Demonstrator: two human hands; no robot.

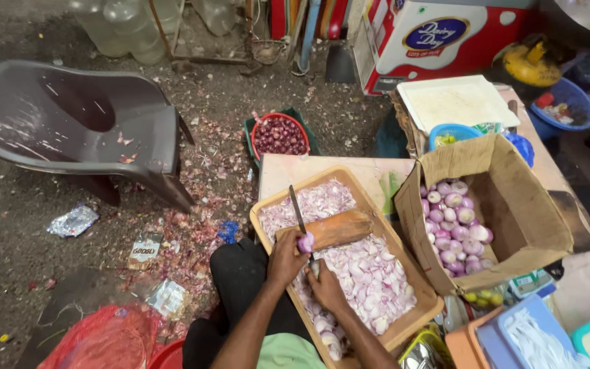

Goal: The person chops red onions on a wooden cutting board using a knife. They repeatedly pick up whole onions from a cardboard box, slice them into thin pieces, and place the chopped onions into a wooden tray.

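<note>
My left hand [285, 258] holds a peeled purple onion [306, 242] against a small wooden block [332, 228] that lies across a wooden tray [418, 318]. My right hand [326, 287] grips the handle of a long knife [298, 212], whose blade points away from me, right beside the onion. Sliced onion [370, 273] fills the tray on both sides of the block. A tilted cardboard box [513, 205] to the right holds many peeled onions [453, 225].
A grey plastic chair [83, 123] stands on the peel-strewn ground at left. A red basket of unpeeled onions [280, 135] sits beyond the tray. A red mesh sack [104, 338] lies at bottom left. A chest freezer [438, 37], blue bowls and plastic tubs crowd the right side.
</note>
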